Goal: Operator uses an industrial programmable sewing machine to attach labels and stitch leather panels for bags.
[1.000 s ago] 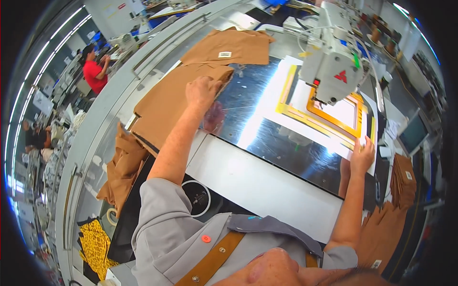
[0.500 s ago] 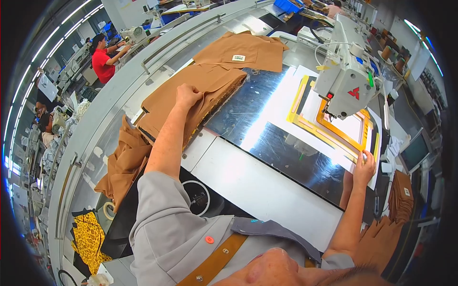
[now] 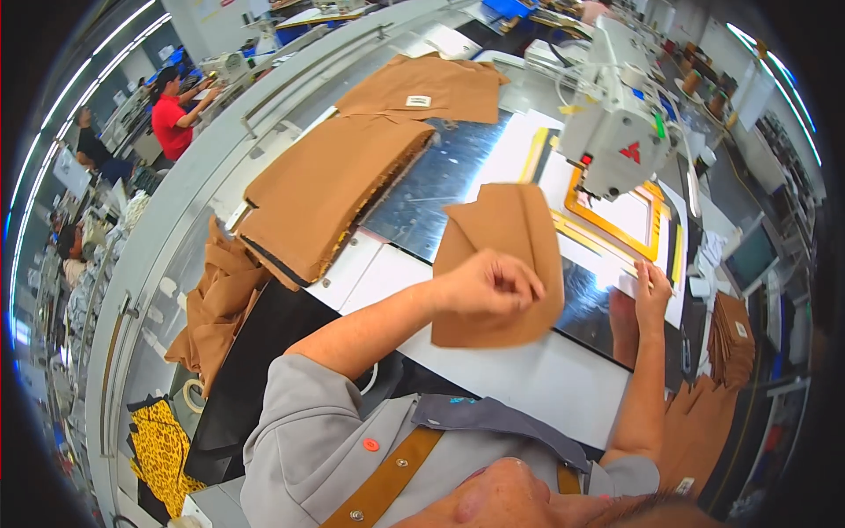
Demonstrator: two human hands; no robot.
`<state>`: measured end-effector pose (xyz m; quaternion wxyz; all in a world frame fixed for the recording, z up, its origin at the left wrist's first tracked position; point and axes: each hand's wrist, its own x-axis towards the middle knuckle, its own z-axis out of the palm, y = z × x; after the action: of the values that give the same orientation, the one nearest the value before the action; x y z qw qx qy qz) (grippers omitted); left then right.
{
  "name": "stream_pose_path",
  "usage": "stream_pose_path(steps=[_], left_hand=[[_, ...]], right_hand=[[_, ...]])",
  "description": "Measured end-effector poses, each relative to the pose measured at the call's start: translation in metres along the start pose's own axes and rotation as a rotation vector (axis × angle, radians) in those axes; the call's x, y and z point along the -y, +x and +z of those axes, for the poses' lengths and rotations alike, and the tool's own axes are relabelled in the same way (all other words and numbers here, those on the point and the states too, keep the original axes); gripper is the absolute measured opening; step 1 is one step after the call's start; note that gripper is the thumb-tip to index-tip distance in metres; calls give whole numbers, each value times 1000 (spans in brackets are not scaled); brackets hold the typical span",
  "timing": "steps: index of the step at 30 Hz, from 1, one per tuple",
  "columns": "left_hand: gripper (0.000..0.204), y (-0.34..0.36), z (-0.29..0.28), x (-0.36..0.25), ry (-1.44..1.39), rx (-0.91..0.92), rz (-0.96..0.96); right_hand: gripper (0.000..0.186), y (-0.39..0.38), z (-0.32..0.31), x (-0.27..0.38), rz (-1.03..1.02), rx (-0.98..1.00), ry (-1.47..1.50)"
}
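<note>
My left hand (image 3: 493, 283) has curled fingers gripping a loose brown fabric piece (image 3: 497, 220), raised over the polished metal plate (image 3: 427, 185). My right hand (image 3: 650, 286) is at the lower right corner of the orange rectangular frame (image 3: 616, 231), fingers pinched on something I cannot make out. The frame lies over a white sheet with yellow strips, beneath the grey sewing machine head (image 3: 607, 150). A thick stack of brown fabric (image 3: 317, 185) is at the left of the plate, with another brown piece bearing a white label (image 3: 370, 92) behind it.
Crumpled brown fabric (image 3: 216, 299), yellow spotted cloth (image 3: 158, 440) and a tape roll (image 3: 194, 396) are at left. More brown pieces (image 3: 731, 343) and a monitor (image 3: 748, 255) are at right. Beyond a long rail, a worker in red (image 3: 172, 123) and others sit at machines.
My left hand has moved right and toward me from the stack, lifting a brown piece across the plate. My right hand has stayed near the frame's corner, rising slightly.
</note>
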<state>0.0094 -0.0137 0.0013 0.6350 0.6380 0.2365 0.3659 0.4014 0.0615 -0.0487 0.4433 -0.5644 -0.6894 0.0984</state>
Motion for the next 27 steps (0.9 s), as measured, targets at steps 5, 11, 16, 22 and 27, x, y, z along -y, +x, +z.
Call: stream_pose_path(steps=[5,11,16,22,27], left_hand=[[40,-1,39,17,671,283,-62],[60,20,15,12,1130,-288,45],[64,70,9,72,1214,-234,295],[32,65,21,70,952,-274,144],[19,41,-4,22,618,-398,152]], right_hand=[[39,11,-16,3,76,154,127],[34,-1,12,73,-113,401,-93],[39,-19,29,61,-388,384,-124],[32,-34,10,72,-200,476,-168],[37,-26,-16,90,78,613,-191]])
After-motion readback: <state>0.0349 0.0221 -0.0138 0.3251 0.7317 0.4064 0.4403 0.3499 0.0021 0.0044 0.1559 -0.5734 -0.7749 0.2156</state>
